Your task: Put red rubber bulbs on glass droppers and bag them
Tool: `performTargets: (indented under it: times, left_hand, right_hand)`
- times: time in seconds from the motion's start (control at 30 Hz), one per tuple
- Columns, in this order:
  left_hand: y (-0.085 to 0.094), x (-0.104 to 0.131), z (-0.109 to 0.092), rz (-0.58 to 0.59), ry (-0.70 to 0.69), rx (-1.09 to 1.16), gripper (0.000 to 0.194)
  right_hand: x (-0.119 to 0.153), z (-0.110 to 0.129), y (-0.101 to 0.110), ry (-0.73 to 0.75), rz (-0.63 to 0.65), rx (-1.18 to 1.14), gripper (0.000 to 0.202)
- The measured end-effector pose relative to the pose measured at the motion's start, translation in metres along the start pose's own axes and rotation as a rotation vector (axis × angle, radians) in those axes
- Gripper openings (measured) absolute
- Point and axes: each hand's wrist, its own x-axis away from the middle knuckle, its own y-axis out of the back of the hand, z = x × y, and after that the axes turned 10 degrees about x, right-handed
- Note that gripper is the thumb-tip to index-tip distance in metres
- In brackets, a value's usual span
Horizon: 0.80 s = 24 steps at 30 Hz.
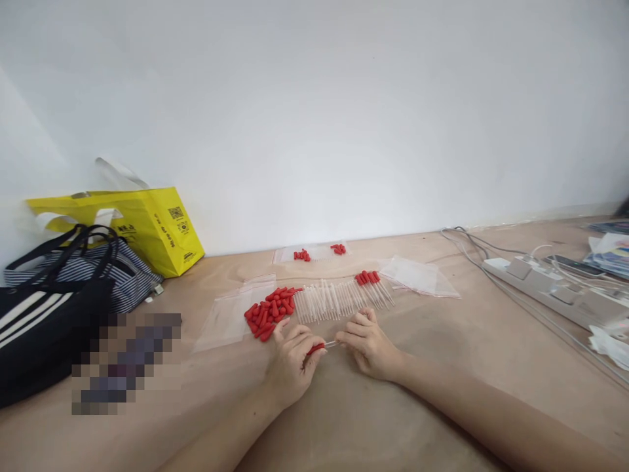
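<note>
My left hand [298, 357] is closed, pinching a red rubber bulb [316, 349] between thumb and fingers. My right hand [367, 344] is closed on a thin clear dropper tube [332, 343], whose left end meets the bulb; how deep it sits inside is hidden by my fingers. Just beyond my left hand lies a pile of red bulbs [269, 312]. A row of clear tubes [327, 300] lies side by side beyond both hands. At its right end, several tubes carry red bulbs [367, 278].
Flat clear plastic bags lie left [223, 316] and right [422, 276] of the row. Another bag with red-capped droppers [301, 255] lies near the wall. A yellow bag [170, 229] and a black bag [59, 334] stand left; a power strip [545, 288] with cables is right.
</note>
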Motion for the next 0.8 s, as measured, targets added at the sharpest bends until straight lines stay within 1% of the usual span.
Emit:
performTargets:
  times: [0.17,0.27,0.37,0.47,0.57,0.67,0.8]
  left_hand:
    - [-0.001,-0.001,-0.001,0.025,-0.003,0.005,0.014]
    - [0.0,-0.002,0.004,0.05,0.033,0.007,0.014]
    - [0.005,-0.001,0.009,0.068,0.047,-0.026,0.013]
    - [0.011,-0.002,0.011,0.066,0.031,-0.066,0.012]
    - [0.015,-0.002,0.009,0.042,0.015,-0.069,0.014]
    - [0.014,-0.001,0.006,0.013,-0.007,-0.066,0.015]
    - [0.013,0.0,0.006,0.004,-0.035,-0.073,0.016]
  right_hand:
    - [-0.002,0.002,0.001,-0.003,0.052,-0.011,0.024]
    - [-0.004,0.002,0.003,-0.014,0.069,-0.009,0.022]
    - [-0.004,0.0,0.004,-0.034,0.076,0.012,0.019]
    - [-0.003,-0.003,0.004,-0.059,0.063,0.027,0.018]
    - [-0.002,-0.005,0.005,-0.053,0.05,0.021,0.018]
    - [-0.002,-0.007,0.006,-0.039,0.041,0.016,0.016]
    - [-0.001,-0.005,0.007,-0.022,0.043,0.034,0.017]
